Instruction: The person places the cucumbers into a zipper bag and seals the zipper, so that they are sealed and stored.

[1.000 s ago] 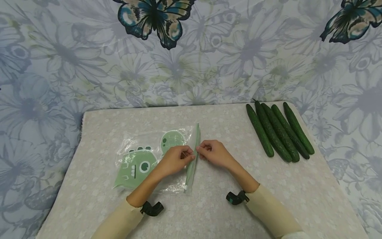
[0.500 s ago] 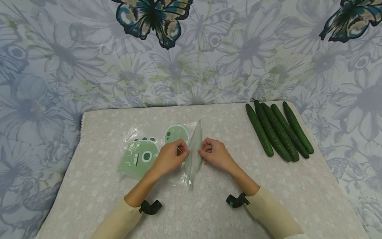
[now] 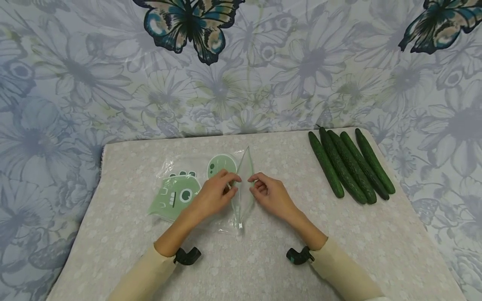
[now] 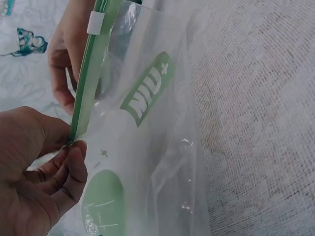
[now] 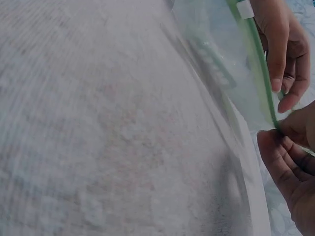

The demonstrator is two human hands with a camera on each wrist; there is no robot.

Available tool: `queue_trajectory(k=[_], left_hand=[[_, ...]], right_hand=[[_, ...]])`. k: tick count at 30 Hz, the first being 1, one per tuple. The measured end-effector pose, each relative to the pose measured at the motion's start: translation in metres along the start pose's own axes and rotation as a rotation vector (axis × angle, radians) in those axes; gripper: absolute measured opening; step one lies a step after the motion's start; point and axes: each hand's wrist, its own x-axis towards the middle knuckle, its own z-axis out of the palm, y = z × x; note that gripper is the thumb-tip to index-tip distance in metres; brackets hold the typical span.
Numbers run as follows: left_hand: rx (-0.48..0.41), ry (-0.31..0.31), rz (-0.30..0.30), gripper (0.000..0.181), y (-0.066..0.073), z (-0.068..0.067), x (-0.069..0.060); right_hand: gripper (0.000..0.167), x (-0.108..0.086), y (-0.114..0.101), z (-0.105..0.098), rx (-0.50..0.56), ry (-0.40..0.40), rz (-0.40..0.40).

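Note:
A clear zip bag (image 3: 177, 200) with green cartoon prints lies on the table, its green-edged mouth parted toward the right. My left hand (image 3: 214, 193) pinches the left edge of the mouth between thumb and fingers; the left wrist view shows this hand (image 4: 39, 172) on the green strip (image 4: 86, 73), below the white slider (image 4: 95, 22). Opposite, my right hand (image 3: 274, 195) pinches the right edge, and in the right wrist view its fingertips (image 5: 275, 135) meet on the strip. The slider (image 3: 240, 225) sits at the near end of the mouth.
Several long cucumbers (image 3: 340, 167) lie side by side at the table's back right. A pale patterned cloth covers the table (image 3: 128, 167). Behind it hangs a floral backdrop (image 3: 263, 83) with butterflies. Black wrist devices (image 3: 187, 256) are on both arms.
The bag's mouth, flat and closed a second ago, has been parted into a narrow gap. Both hands have kept to its two edges, the left one shifting slightly left.

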Motion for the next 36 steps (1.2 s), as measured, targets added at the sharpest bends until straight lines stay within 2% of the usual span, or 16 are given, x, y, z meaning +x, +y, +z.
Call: queue_trajectory(k=[6, 9, 13, 16, 19, 27, 31, 36], left_hand=[[-0.044, 0.02, -0.136, 0.031, 0.001, -0.012, 0.003], [-0.056, 0.048, -0.167, 0.033, -0.001, -0.022, 0.002], [-0.026, 0.089, -0.187, 0.038, -0.002, -0.037, -0.001], [0.014, 0.087, -0.189, 0.043, -0.002, -0.045, -0.004], [0.038, 0.055, -0.195, 0.049, -0.001, -0.051, -0.007], [0.109, 0.06, -0.209, 0.055, 0.012, -0.063, -0.013], [0.118, 0.064, -0.189, 0.055, 0.017, -0.06, -0.013], [0.092, 0.052, -0.136, 0.053, 0.012, -0.046, -0.013]], right_hand=[[0.043, -0.002, -0.001, -0.005, 0.008, -0.051, 0.04], [0.051, -0.003, 0.0, -0.007, 0.002, -0.085, 0.041], [0.064, -0.004, 0.002, -0.008, 0.018, -0.142, 0.061], [0.075, -0.004, 0.002, -0.01, 0.017, -0.185, 0.083], [0.083, -0.003, 0.003, -0.013, -0.013, -0.227, 0.089], [0.087, 0.004, 0.006, -0.026, -0.019, -0.291, 0.089], [0.088, 0.005, 0.005, -0.029, -0.061, -0.301, 0.076], [0.086, 0.001, 0.007, -0.027, -0.065, -0.261, 0.084]])
